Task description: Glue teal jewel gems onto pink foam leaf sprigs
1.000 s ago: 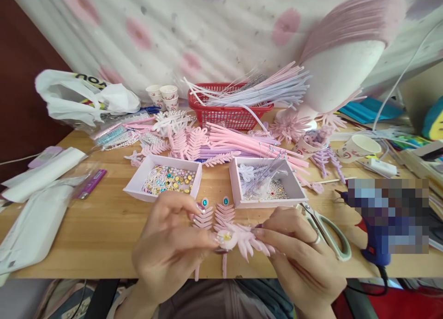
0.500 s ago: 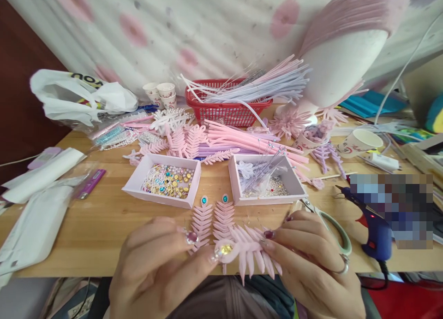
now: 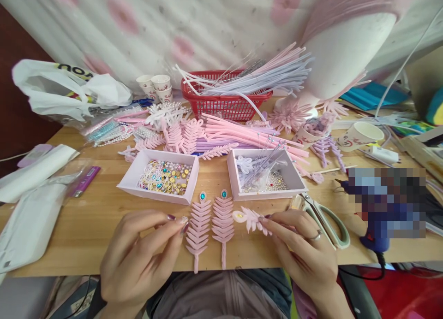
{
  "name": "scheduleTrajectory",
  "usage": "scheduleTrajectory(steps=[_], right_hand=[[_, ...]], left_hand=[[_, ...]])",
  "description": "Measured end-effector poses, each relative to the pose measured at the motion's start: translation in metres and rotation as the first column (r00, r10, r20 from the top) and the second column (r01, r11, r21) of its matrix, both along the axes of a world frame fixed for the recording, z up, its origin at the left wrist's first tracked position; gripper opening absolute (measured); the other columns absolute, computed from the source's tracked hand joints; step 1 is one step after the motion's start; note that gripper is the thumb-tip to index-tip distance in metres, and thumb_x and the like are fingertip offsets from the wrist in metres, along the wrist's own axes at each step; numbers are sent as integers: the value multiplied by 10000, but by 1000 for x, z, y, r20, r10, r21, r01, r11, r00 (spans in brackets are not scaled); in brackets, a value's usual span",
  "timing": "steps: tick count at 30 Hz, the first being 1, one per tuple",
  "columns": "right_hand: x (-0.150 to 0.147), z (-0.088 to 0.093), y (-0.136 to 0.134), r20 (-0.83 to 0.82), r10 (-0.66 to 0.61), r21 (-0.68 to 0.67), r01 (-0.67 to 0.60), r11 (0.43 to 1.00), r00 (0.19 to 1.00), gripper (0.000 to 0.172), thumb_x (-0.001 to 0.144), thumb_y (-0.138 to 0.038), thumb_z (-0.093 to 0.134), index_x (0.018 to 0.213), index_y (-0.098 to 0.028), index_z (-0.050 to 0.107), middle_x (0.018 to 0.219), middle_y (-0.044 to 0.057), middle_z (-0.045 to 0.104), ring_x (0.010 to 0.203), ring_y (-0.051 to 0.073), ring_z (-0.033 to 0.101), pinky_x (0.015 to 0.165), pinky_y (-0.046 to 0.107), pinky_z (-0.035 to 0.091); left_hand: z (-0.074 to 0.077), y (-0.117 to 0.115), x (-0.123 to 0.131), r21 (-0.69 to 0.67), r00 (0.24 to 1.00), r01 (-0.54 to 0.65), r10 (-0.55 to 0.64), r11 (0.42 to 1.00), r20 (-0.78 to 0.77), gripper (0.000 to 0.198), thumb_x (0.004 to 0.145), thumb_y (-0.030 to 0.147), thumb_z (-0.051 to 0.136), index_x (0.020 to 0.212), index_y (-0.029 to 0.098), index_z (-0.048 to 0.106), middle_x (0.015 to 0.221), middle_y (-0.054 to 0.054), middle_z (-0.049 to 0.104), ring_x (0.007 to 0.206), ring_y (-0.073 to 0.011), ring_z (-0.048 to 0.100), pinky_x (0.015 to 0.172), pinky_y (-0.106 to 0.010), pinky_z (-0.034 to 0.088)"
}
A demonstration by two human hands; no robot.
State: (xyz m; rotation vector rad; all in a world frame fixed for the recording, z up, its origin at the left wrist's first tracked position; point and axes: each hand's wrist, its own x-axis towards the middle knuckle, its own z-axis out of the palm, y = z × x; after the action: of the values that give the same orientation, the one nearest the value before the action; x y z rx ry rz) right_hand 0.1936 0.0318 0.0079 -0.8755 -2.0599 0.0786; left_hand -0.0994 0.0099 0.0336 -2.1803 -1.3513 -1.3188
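Over the wooden table (image 3: 83, 231) before floral cloth (image 3: 221, 28), right grip (image 3: 304, 245) pinches pink frond (image 3: 252, 218); left grip (image 3: 141, 252) unclear.

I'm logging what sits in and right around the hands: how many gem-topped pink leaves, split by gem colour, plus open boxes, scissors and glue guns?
Pink leaves with a teal gem: 2
Pink leaf with a yellow gem, held in the right hand: 1
Open boxes: 2
Scissors: 1
Glue gun: 1
Total: 7

The right hand (image 3: 308, 247) is wearing a slim silver-coloured ring (image 3: 315, 236); glossy plum nail polish (image 3: 170, 217) is showing; a grey-brown cloth garment (image 3: 218, 293) is wrinkling below.
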Motion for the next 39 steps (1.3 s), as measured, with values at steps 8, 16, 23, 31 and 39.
scheduleTrajectory(steps=[8, 16, 23, 31, 39], right_hand=[[6, -4, -6, 17, -49, -92, 50, 994, 999, 358, 912, 24, 607, 1145, -203, 757, 945, 61, 737, 835, 168, 713, 762, 285, 572], [-7, 7, -13, -539, -163, -636, -273, 722, 826, 191, 943, -423, 771, 930, -246, 842, 824, 52, 799, 684, 178, 753, 622, 204, 616], [-14, 5, -15, -641, -167, -659, -425, 621, 749, 102, 934, -344, 788, 944, -260, 844, 836, 46, 776, 739, 166, 739, 665, 198, 605], [-16, 2, -15, -660, -93, -585, -432, 687, 746, 85, 952, -331, 777, 995, -282, 832, 827, 38, 732, 743, 155, 704, 666, 220, 589], [-1, 0, -12, -265, -84, -377, -24, 926, 961, 273, 950, -82, 662, 1091, -265, 807, 916, 43, 750, 808, 164, 723, 697, 242, 588]], left_hand=[[-2, 7, 5, 1, 998, 67, -67, 998, 10, 308, 862, -42, 731, 1051, 202, 728, 914, -24, 673, 803, -147, 654, 730, -276, 555], [6, 12, 37, -193, 964, 232, -199, 953, 177, 178, 930, 48, 715, 1039, 188, 722, 949, -29, 691, 859, -139, 691, 786, -239, 556], [11, 20, 61, -272, 913, 294, -184, 916, 365, 173, 934, 97, 700, 1065, 203, 739, 1018, -43, 671, 944, -153, 687, 854, -253, 574], [7, 17, 65, -369, 837, 393, -161, 842, 524, 162, 930, 98, 672, 963, 250, 719, 1039, -15, 637, 1012, -142, 665, 903, -224, 557], [-2, 15, 53, -319, 843, 350, -146, 881, 518, 254, 966, 118, 675, 1158, 275, 731, 1149, -48, 647, 1073, -187, 644, 928, -297, 555]])
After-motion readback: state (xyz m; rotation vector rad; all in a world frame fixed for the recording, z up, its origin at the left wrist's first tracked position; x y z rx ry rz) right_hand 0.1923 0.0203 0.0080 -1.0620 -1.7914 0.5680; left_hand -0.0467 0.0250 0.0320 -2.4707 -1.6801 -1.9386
